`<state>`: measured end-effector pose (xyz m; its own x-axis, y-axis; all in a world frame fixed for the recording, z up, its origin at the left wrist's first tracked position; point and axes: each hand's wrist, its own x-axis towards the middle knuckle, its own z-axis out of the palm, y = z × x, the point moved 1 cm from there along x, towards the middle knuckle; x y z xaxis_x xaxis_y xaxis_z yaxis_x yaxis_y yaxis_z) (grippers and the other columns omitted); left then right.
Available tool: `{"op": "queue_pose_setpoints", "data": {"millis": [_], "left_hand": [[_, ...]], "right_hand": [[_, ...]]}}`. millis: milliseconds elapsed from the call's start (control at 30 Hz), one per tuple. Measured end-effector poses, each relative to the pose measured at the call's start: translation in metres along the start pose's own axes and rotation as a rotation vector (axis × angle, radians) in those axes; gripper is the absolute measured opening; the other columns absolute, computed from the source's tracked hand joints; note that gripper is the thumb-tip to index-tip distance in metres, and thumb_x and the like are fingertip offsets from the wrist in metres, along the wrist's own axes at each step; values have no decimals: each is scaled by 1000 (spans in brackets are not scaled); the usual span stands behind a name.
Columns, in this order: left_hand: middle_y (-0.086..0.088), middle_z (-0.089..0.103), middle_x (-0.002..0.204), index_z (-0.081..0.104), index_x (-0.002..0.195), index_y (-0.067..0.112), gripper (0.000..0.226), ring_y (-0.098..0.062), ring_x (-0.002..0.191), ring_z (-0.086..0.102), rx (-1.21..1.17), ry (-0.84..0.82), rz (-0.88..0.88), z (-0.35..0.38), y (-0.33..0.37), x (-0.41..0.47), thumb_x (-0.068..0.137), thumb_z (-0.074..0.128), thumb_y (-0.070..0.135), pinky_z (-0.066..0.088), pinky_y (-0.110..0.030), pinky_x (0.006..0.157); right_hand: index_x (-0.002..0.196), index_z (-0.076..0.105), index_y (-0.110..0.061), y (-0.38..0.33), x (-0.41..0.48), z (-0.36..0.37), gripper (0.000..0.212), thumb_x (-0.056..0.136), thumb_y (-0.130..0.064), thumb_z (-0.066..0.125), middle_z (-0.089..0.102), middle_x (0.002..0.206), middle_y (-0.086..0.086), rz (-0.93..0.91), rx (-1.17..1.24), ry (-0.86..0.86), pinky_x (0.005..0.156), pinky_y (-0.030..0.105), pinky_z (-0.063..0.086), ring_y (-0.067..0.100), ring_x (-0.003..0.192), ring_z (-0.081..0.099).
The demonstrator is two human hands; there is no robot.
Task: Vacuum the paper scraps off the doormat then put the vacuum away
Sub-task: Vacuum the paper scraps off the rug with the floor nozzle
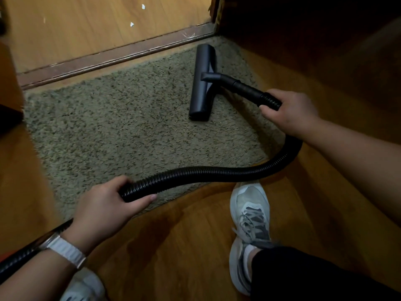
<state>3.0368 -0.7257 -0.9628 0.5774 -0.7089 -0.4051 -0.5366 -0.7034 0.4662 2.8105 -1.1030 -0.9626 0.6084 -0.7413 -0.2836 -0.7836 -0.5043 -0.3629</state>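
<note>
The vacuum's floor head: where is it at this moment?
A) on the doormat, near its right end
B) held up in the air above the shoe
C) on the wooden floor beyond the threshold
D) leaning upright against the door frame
A: the floor head lies on the doormat near its right end, on the near side of the threshold.

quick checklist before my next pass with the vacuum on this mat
1. Right hand grip on the hose near the nozzle: ok.
2. Left hand grip further back: ok.
3. Nozzle flat on the doormat: ok.
4. Doormat free of scraps: cannot tell; none show in the speckled pile.
5. White bits on the floor past the threshold: not ok, three lie there.
6. Vacuum switched on: cannot tell, body out of view.
</note>
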Motion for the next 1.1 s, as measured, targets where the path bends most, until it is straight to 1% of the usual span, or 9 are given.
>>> {"op": "queue_pose_setpoints", "data": {"millis": [200, 300, 467, 600, 767, 833, 933, 1033, 1100], "left_hand": [[11, 64, 64, 65, 87, 34, 73, -10, 58, 62, 31, -16, 10, 1, 2, -2, 54, 46, 97, 54, -35, 54], [11, 64, 63, 64, 88, 35, 69, -10, 58, 61, 54, -21, 17, 1, 5, -2, 54, 50, 94, 54, -34, 54], [11, 64, 67, 64, 90, 36, 62, -10, 61, 60, 74, -53, 13, -1, 8, -4, 54, 51, 86, 53, -32, 55], [15, 60, 67, 60, 88, 38, 60, -10, 61, 58, 64, -50, 0, -3, 8, -3, 53, 51, 85, 51, -31, 55], [13, 61, 63, 63, 85, 34, 60, -8, 60, 58, 27, -17, 1, -4, 9, -3, 55, 52, 85, 42, -27, 50], [13, 61, 63, 63, 84, 34, 64, -6, 60, 59, -2, -2, -8, -3, 9, -6, 58, 49, 91, 46, -28, 50], [15, 62, 66, 61, 85, 38, 77, -7, 63, 61, 1, -24, 29, 4, 9, -15, 51, 34, 101, 53, -31, 55], [18, 60, 65, 62, 89, 37, 79, -2, 60, 57, 74, -50, 116, 8, 10, -24, 55, 29, 100, 41, -20, 48], [19, 56, 63, 62, 89, 38, 73, -2, 61, 57, 127, -64, 145, 7, 11, -29, 57, 35, 97, 33, -14, 47]], "right_hand": [[119, 59, -32, -19, 6, 2, 27, 93, -39, 58, 59, 87, -4, -197, -76, -40, 59, 31, 39, 20, 78, 56], [127, 55, -33, -38, 6, 10, 34, 93, -40, 58, 58, 93, -4, -306, -145, -57, 63, 34, 45, 21, 83, 56], [139, 50, -30, -63, 5, 23, 49, 92, -43, 58, 60, 105, -1, -416, -229, -88, 64, 30, 38, 20, 90, 55], [133, 54, -33, -48, -1, 12, 41, 93, -41, 59, 60, 103, -3, -276, -108, -77, 69, 36, 46, 18, 90, 54], [129, 57, -33, 0, -6, -9, 34, 95, -35, 59, 60, 100, -4, 69, 37, 46, 70, 33, 42, 18, 87, 55], [129, 57, -34, 16, -12, -14, 34, 95, -37, 59, 60, 103, -2, 177, 59, 63, 72, 34, 45, 19, 87, 56], [127, 58, -36, 33, -32, -22, 32, 95, -38, 59, 61, 93, -2, 231, 38, 13, 64, 34, 47, 19, 74, 57], [131, 56, -36, 39, -59, -21, 37, 94, -37, 60, 58, 81, -5, 222, -30, -76, 51, 28, 38, 18, 63, 56], [131, 57, -34, 34, -77, -15, 38, 93, -33, 62, 61, 79, -2, 181, -57, -107, 51, 29, 37, 20, 62, 57]]}}
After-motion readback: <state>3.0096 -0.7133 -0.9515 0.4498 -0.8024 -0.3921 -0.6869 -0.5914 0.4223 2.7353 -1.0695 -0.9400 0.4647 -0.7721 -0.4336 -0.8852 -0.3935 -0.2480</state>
